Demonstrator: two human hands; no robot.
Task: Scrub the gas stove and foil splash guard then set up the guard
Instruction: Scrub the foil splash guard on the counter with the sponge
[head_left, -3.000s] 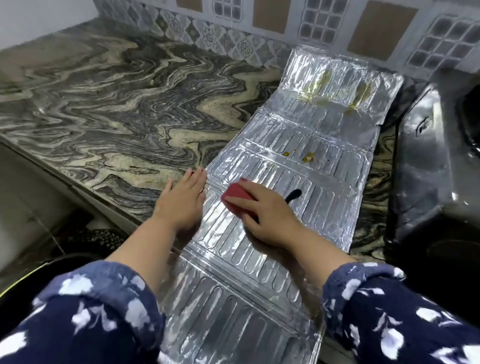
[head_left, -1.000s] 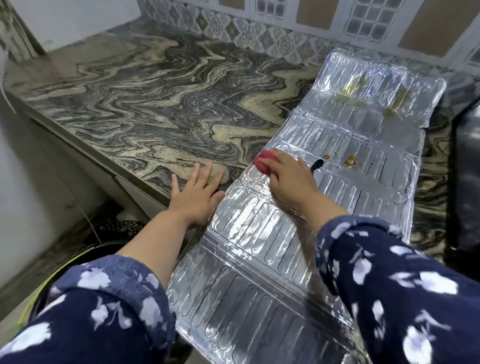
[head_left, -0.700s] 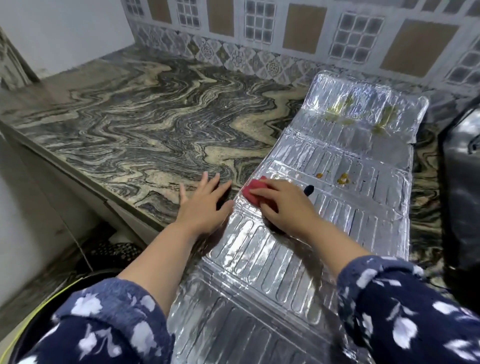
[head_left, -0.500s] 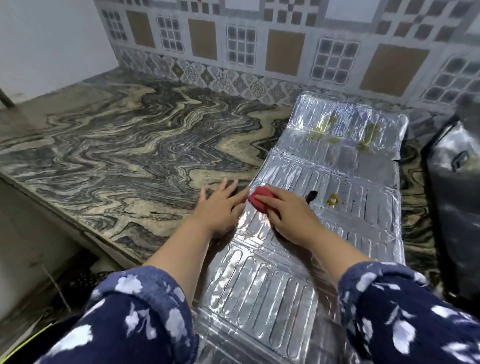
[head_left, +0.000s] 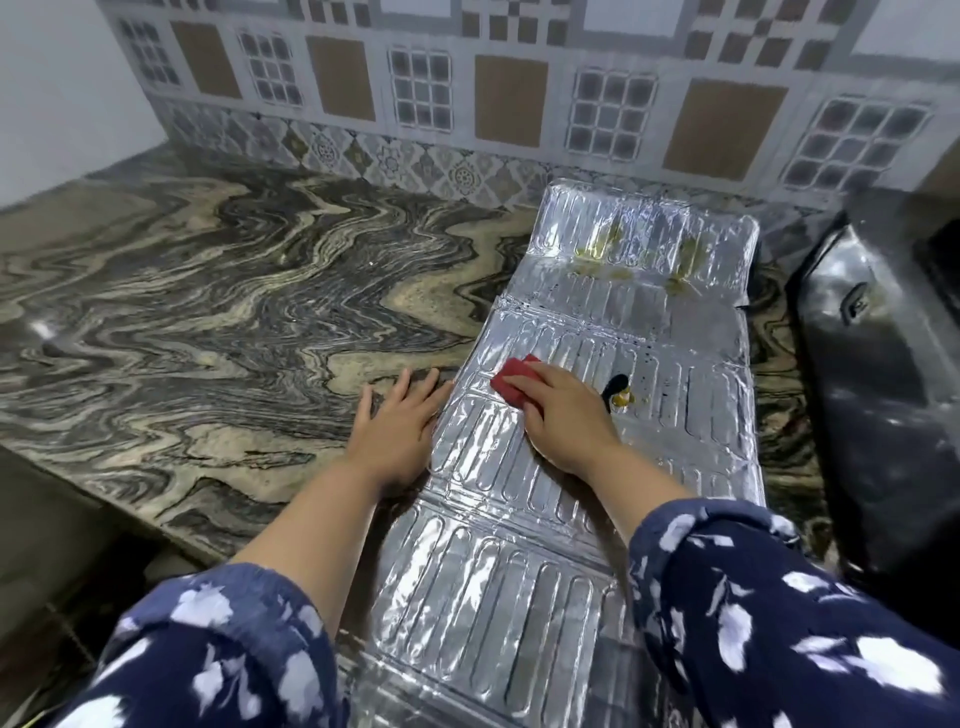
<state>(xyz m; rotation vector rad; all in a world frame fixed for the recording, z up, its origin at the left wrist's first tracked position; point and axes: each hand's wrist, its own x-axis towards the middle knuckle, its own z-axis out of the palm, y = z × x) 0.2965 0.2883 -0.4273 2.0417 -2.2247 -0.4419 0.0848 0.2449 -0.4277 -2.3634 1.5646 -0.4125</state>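
The silver foil splash guard lies unfolded flat on the marble counter, running from the tiled wall toward me. Yellowish grease stains mark its far panel, and a small yellow spot with a dark streak sits on the middle panel. My right hand holds a red scrub pad pressed on the middle panel near the guard's left edge. My left hand rests flat on the counter, fingers spread, against the guard's left edge. The black gas stove stands at the right, partly out of view.
The swirled marble counter stretches wide to the left of the guard. A patterned tiled wall rises behind. The counter's front edge runs along the lower left, with dark floor below.
My head has lifted, showing more of the wall. My right hand has kept rubbing the red pad on the middle panel. My left hand has stayed flat beside the guard's left edge.
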